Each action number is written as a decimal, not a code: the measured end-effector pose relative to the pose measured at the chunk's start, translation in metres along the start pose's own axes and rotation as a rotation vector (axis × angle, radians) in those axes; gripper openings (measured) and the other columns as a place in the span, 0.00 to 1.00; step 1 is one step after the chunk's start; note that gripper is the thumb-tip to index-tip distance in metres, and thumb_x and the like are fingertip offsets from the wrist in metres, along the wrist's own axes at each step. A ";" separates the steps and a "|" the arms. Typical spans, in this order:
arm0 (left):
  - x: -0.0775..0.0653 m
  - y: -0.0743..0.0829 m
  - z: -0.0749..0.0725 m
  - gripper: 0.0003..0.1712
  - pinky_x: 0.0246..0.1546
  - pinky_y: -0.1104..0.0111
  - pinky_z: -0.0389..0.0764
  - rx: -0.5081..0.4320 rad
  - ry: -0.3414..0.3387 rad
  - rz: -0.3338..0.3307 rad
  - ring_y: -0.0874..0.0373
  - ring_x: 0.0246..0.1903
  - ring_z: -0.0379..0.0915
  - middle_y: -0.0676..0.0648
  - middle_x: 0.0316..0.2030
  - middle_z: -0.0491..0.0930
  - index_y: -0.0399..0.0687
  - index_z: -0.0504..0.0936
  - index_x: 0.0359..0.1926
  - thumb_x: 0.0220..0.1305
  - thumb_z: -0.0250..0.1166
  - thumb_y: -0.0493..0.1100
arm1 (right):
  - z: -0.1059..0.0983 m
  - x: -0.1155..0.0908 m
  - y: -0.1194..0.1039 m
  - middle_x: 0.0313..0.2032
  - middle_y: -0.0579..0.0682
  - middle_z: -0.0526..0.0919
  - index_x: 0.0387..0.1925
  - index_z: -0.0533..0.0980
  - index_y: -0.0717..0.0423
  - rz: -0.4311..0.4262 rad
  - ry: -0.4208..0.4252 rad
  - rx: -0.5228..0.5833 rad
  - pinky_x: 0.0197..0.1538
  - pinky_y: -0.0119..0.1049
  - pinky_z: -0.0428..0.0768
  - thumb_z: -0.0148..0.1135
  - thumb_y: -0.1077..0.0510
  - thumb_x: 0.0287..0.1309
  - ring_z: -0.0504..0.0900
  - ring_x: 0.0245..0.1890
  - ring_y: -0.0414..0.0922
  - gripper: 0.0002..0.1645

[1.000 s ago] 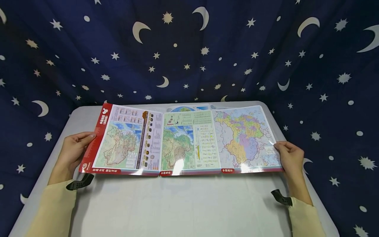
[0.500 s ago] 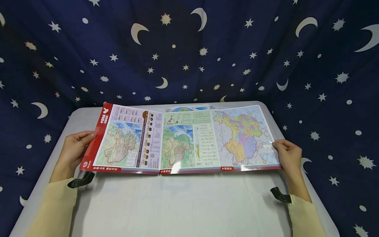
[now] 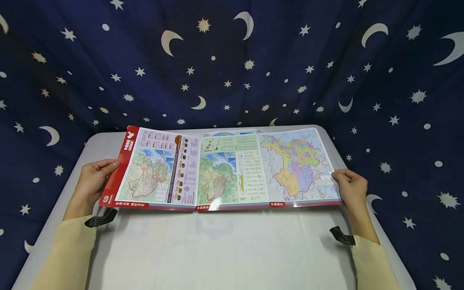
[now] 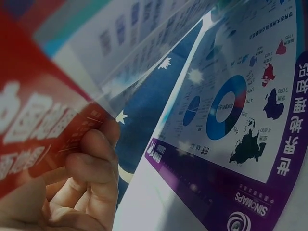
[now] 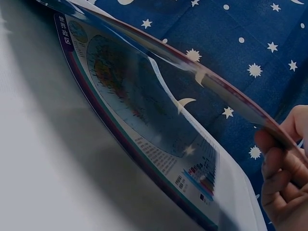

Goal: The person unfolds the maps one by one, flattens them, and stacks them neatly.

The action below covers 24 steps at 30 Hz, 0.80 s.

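Note:
A laminated fold-out map (image 3: 232, 173) is spread in three panels in the head view, its print upside down there and its left edge red. My left hand (image 3: 91, 179) pinches that red edge (image 4: 43, 125) between thumb and fingers. On the opposite side, my right hand (image 3: 352, 188) pinches the outer edge of the multicoloured panel. Below and behind it lies a second map (image 4: 226, 130) with purple borders, charts and a world map panel (image 5: 144, 106). Only a strip of this second map shows above the held one in the head view.
A white-covered table (image 3: 224, 249) is beneath the maps. Behind and around it hangs a dark blue curtain (image 3: 224, 72) with moons and stars. Dark curved mounts (image 3: 101, 218) sit at both wrists, by the cream sleeves (image 3: 67, 253).
Both hands keep their pinch on the map. Its lower edge has risen slightly in the head view, and the hands have drawn in a little towards each other.

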State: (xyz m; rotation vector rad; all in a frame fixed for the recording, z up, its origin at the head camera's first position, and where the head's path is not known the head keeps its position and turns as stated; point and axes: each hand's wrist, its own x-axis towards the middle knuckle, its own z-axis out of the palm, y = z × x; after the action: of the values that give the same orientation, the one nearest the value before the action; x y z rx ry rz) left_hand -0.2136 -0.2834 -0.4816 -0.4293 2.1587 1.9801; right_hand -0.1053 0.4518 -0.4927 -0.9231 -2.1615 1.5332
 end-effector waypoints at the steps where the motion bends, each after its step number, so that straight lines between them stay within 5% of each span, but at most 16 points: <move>1: 0.001 0.000 0.000 0.37 0.29 0.64 0.87 -0.004 0.002 -0.002 0.58 0.28 0.84 0.60 0.32 0.86 0.39 0.72 0.64 0.61 0.69 0.55 | 0.001 0.000 0.000 0.19 0.33 0.83 0.38 0.82 0.53 -0.007 0.004 -0.008 0.19 0.26 0.73 0.65 0.56 0.61 0.77 0.17 0.34 0.06; 16: 0.009 -0.002 0.000 0.33 0.29 0.64 0.87 -0.021 0.001 0.006 0.58 0.27 0.84 0.59 0.31 0.86 0.41 0.76 0.60 0.60 0.70 0.55 | 0.010 0.007 0.003 0.17 0.34 0.82 0.36 0.83 0.52 -0.039 0.001 -0.012 0.19 0.26 0.72 0.65 0.57 0.61 0.76 0.15 0.33 0.04; 24: 0.012 0.000 0.002 0.39 0.30 0.64 0.87 0.004 0.007 -0.022 0.59 0.28 0.84 0.61 0.31 0.85 0.39 0.70 0.66 0.61 0.69 0.57 | 0.012 0.010 0.004 0.19 0.33 0.82 0.38 0.82 0.52 -0.031 0.001 -0.037 0.20 0.25 0.72 0.64 0.54 0.62 0.76 0.17 0.33 0.06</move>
State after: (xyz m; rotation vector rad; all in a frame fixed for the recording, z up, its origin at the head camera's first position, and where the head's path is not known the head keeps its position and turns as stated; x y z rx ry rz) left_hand -0.2249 -0.2825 -0.4861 -0.4576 2.1525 1.9653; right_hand -0.1184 0.4511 -0.5020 -0.8975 -2.2008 1.4828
